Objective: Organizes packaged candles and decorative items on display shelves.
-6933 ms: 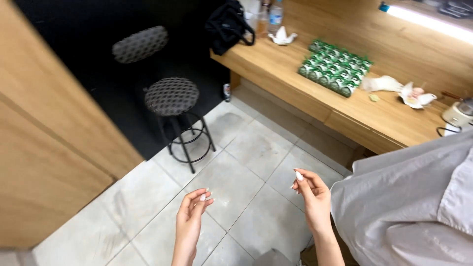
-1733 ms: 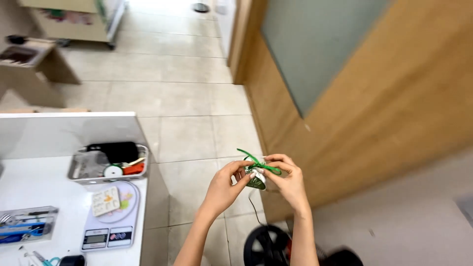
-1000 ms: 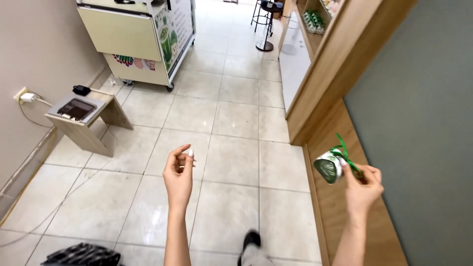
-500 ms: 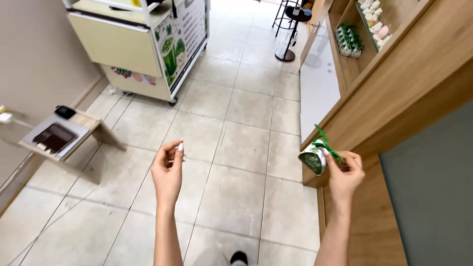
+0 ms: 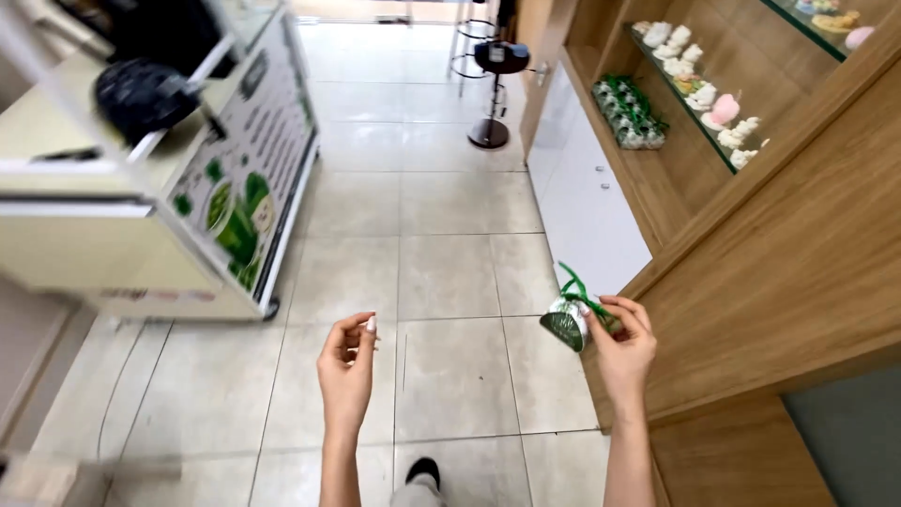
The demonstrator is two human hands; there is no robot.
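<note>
Small green-and-silver wrapped packet with green ribbon tails (image 5: 569, 321) — held up over the floor on the right side of the view, just in front of the wooden shelf unit, pinched in the right hand (image 5: 621, 345).

Left to right:

Cream-coloured wheeled kiosk cart with green leaf graphics on its side panel (image 5: 235, 202) — far left, standing on the tiles; a dark rounded object (image 5: 139, 92) sits on its top, too blurred to identify.

Pale grey square floor tiles (image 5: 450, 272) — run through the middle of the view.

Left hand (image 5: 347, 371) — raised over the tiles, well apart from the packet; thumb and forefinger pressed together at the tips, the other fingers curled loosely. Whether anything lies between the tips cannot be told.

Black shoe tip (image 5: 423, 469) — bottom edge, between the two forearms.

Black round-seated bar stool on a ring base (image 5: 496, 84) — far end of the floor.

Right hand — thumb and fingertips closed on the packet's right edge, ribbon tails sticking up and left.

White low cabinet front (image 5: 587, 197) — under the shelves.

Wooden shelf unit with glass shelf (image 5: 713, 141) — right wall. Lower wooden shelf: a tight block of small green packets (image 5: 629, 113). Glass shelf: a row of small white and pink wrapped items (image 5: 704, 84).
</note>
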